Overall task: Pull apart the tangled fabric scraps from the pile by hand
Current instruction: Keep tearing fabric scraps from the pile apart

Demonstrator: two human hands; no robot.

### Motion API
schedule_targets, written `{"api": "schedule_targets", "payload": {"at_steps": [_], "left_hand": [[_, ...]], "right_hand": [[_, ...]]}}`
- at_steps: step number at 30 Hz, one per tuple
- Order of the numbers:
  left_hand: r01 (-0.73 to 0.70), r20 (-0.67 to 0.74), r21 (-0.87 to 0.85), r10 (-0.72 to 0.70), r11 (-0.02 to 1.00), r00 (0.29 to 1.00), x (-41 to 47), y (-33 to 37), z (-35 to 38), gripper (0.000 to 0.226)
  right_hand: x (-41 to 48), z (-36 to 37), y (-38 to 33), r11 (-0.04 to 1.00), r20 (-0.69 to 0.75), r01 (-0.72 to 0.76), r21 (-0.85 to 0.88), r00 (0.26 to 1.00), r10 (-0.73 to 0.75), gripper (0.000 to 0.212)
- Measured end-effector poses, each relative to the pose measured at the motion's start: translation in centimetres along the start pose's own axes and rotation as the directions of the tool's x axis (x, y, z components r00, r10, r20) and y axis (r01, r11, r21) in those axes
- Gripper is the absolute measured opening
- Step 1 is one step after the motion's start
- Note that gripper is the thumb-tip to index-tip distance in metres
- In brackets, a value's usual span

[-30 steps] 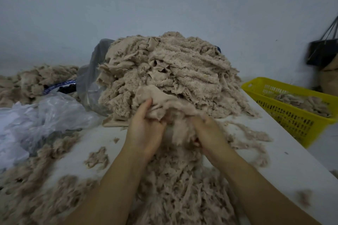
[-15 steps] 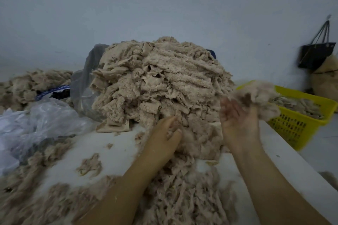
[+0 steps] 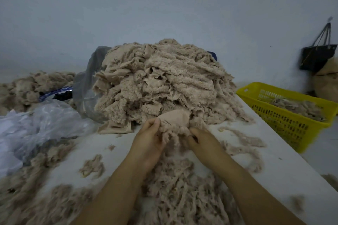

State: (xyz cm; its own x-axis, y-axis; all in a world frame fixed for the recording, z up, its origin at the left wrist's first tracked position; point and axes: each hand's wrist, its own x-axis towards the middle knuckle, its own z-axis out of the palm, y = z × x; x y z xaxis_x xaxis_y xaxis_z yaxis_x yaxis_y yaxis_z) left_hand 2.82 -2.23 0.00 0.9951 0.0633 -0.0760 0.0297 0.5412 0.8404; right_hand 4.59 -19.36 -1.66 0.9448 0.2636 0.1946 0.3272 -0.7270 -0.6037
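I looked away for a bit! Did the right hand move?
Yes. The right hand went left, away from the yellow basket, back to the scrap the left hand grips by the pile.

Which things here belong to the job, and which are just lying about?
Job: scrap pile; held scrap, gripped by left hand and right hand; yellow basket holding scraps.
Lying about: plastic bags; black bag.
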Motion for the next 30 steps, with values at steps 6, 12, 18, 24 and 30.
{"api": "schedule_targets", "payload": {"at_steps": [6,12,18,24,30], "left_hand": [[-0.031,-0.073,-0.257,0.013,0.966,0.997,0.6,2.0,-0.6,0.02],[-0.179,0.106,0.84,0.169,0.512,0.98,-0.4,0.0,0.6,0.029],[-0.291,0.184,0.758,0.237,0.583,0.954,-0.9,-0.3,0.9,0.018],[0.102,0.092,-0.042,-0.098,0.994,0.991,-1.0,1.6,0.1,0.015],[0.151,0.19,-0.326,-0.091,0.933,0.978,-0.8,2.2,-0.1,0.025]], "right_hand": [[0.4,-1.4,1.0,0.985,-0.204,-0.172,-0.011,0.965,0.166,0.031],[0.5,-1.2,0.0,0.988,-0.305,-0.04,0.152,0.949,0.086,0.035],[0.0,-1.7,-0.9,0.994,-0.257,0.023,0.11,0.967,0.006,0.009],[0.2,-1.7,-1.0,0.979,-0.156,-0.001,0.206,0.987,0.033,0.008],[-0.1,-1.2,-0.3,0.964,-0.047,-0.062,0.257,0.996,0.077,0.021]]}}
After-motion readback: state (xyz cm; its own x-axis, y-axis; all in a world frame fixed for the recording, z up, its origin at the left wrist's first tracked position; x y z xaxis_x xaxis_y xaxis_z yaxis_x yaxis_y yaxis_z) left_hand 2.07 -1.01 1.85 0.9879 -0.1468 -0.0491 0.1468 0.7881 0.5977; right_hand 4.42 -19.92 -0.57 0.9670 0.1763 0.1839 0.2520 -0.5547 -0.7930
